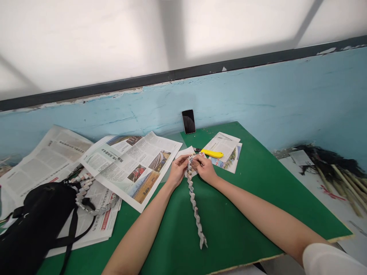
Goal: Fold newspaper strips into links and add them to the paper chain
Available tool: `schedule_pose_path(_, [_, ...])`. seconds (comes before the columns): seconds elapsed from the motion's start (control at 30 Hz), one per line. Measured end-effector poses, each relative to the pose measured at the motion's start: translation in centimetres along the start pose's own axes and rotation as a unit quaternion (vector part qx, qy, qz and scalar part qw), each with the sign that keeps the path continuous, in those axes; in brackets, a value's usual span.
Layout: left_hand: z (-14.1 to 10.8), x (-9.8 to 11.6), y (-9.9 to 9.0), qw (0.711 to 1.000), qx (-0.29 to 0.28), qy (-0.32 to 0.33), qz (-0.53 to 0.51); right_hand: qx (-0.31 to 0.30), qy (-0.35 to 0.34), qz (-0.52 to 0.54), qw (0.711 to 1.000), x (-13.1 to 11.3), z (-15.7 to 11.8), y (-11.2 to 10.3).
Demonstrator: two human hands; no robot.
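A zigzag chain of folded newspaper [195,208] runs down the green table toward me, its near end split into two points. My left hand [179,168] pinches the far end of this chain from the left side. From the right, my right hand [204,168] has its fingers closed on the same end, so both sets of fingertips nearly meet there. Just beyond the hands lie small cut pieces of newspaper [185,152] and a yellow utility knife [212,153]. The fingers partly cover the chain's far end.
Newspaper sheets [137,168] spread over the left side, with a black bag [48,214] and a second paper chain [83,194] on them. A phone [189,122] leans on the blue wall. Cut paper [223,147] lies behind the knife. Sticks [345,183] lie beyond the table's right edge.
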State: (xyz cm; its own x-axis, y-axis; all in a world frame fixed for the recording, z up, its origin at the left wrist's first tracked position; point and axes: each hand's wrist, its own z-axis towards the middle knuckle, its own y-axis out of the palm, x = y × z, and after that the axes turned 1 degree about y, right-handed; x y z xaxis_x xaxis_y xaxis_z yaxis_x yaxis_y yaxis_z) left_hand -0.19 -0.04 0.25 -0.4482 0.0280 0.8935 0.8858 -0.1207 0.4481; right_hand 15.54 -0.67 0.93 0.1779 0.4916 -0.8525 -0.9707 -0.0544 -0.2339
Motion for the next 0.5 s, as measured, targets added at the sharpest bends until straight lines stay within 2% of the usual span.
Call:
schedule_pose_path(0.3, [-0.12,-0.07,0.29,0.995,-0.025,0.039,0.092,0.026,0.063,0.056,0.996,0.53,0.34,-0.14])
schedule_pose_path(0.4, [-0.23,-0.07,0.49,0.992,-0.017,0.042,0.117,0.040,0.079,0.062,0.994,0.12,0.30,-0.19])
schedule_pose_path(0.5, [-0.37,-0.08,0.53,0.995,0.008,0.023,0.095,0.063,0.085,0.063,0.992,-0.08,0.40,-0.06])
